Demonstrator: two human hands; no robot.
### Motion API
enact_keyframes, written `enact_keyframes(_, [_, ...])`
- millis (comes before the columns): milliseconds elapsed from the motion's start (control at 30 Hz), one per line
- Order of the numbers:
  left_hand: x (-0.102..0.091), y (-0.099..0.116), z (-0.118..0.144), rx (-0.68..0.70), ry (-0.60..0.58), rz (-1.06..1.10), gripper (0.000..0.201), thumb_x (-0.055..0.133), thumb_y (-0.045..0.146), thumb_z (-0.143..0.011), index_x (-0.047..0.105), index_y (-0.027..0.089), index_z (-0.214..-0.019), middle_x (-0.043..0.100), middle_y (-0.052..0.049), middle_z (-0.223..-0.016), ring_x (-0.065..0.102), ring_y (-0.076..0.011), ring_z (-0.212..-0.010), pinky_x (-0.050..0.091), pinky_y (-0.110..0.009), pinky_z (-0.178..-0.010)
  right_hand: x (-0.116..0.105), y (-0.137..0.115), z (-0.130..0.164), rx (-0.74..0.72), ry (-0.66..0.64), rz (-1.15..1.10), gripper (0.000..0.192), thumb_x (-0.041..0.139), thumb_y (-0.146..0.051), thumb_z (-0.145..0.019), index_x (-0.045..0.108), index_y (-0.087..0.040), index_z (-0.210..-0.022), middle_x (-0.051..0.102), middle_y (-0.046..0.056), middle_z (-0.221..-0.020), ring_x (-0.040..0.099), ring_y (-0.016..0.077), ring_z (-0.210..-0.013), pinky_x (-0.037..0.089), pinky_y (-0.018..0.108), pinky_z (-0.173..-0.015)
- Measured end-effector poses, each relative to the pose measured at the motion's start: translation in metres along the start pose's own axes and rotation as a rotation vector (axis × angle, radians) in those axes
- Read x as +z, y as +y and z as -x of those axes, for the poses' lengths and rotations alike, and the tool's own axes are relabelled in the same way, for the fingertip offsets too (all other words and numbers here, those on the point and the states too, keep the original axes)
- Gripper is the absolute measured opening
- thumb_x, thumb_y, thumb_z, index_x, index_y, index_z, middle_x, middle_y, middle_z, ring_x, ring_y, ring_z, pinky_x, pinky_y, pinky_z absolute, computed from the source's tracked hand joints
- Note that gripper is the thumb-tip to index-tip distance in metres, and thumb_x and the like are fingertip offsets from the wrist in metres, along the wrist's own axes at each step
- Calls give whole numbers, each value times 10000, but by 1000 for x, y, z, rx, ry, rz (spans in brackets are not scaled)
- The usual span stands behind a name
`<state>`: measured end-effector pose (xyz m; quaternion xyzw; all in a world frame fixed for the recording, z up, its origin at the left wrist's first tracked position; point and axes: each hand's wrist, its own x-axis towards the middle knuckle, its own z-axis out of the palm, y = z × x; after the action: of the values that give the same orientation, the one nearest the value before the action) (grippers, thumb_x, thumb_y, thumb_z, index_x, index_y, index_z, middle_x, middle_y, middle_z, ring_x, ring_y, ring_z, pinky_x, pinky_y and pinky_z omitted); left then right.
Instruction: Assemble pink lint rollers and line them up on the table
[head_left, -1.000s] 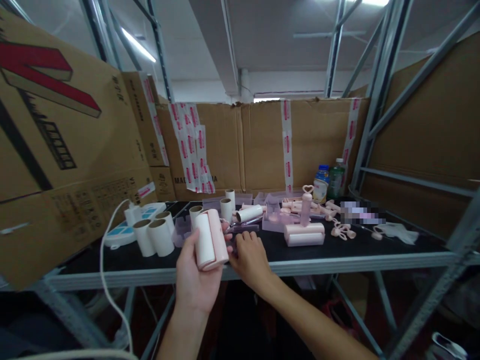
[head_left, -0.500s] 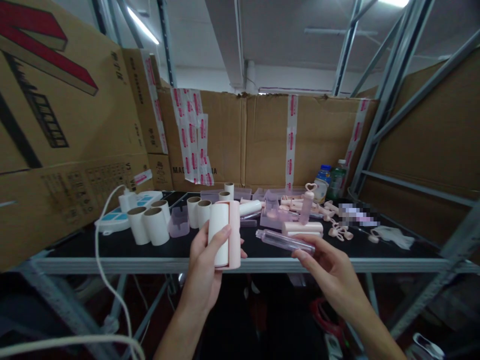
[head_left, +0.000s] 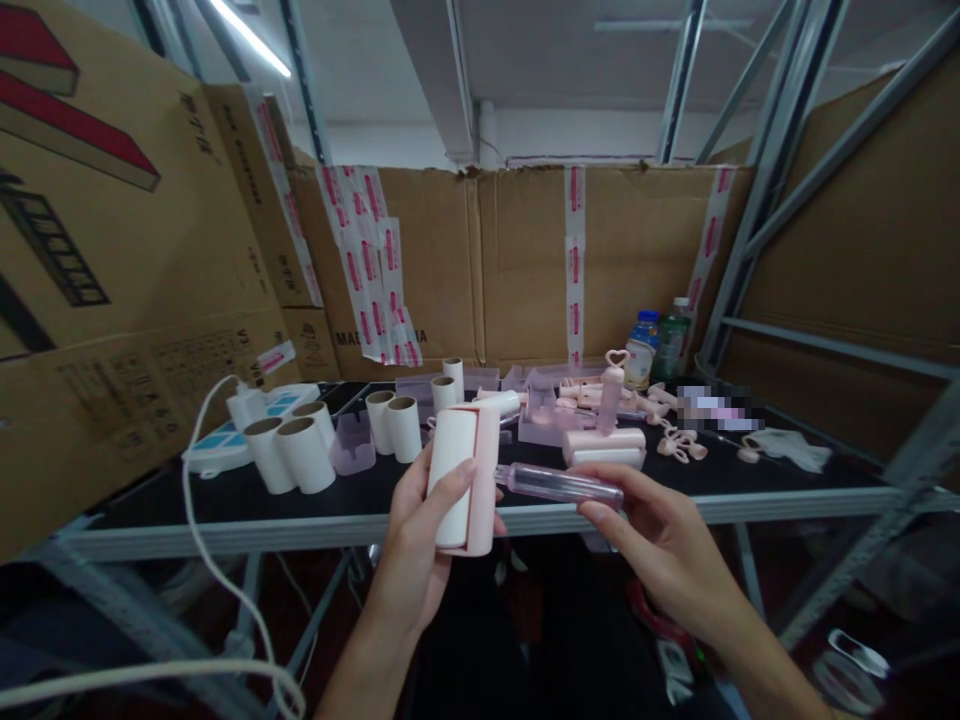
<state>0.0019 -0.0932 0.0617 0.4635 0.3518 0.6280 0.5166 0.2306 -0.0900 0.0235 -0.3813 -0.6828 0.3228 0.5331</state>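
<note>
My left hand [head_left: 420, 540] grips a pink roller head with a white paper roll [head_left: 461, 480] in it, held upright in front of the black shelf top. My right hand [head_left: 652, 535] holds a clear pinkish tube-shaped handle [head_left: 559, 485] lying level, its left end touching or nearly touching the side of the roller head. Both are held just before the shelf's front edge [head_left: 300, 530].
On the black shelf top [head_left: 247, 500] stand several white paper rolls [head_left: 300, 455], pink roller parts, a finished pink roller with a heart-topped handle [head_left: 607, 425], clear purple trays [head_left: 352, 450], two bottles [head_left: 656, 345] and a white power strip [head_left: 251, 420] with a hanging cable. Cardboard walls surround it.
My right hand picked the clear handle up from the shelf and brought it leftward up against the roller head. My left hand turned the roller head upright and raised it.
</note>
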Motion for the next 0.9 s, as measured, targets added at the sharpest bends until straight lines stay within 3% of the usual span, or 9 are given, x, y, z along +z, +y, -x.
enact_keyframes(200, [3,6,5,4,-61,5,409,770,388,-864,598,152,-1151,723,-55,-786,687,-183,-526,528,-241,-467,-6,-4,4,-30,2,109,300,693,-426,-983,734,-292,-1248,769,34,-1150,714,218,-991,549,274,-814])
enact_keyframes(500, [16,12,17,-3,-20,-78,465,758,370,-862,586,153,-1236,709,-41,-735,658,-186,-452,529,-256,-407,-6,-7,9,-148,-9,148,260,682,-340,-997,714,-325,-1255,766,28,-1149,733,212,-1047,564,255,-852])
enact_keyframes(667, [17,7,15,-29,-34,-81,578,780,385,-849,550,185,-1340,685,-22,-781,639,-172,-452,557,-277,-392,-8,-13,9,-187,30,209,222,701,-347,-981,729,-302,-1197,775,21,-1069,730,190,-912,554,246,-781])
enact_keyframes(900, [15,2,13,-45,-100,-67,641,807,438,-833,528,179,-1349,702,-38,-713,634,-180,-417,507,-241,-372,-7,-16,10,-139,51,259,180,671,-422,-990,697,-248,-1028,656,-20,-738,586,149,-612,441,251,-574])
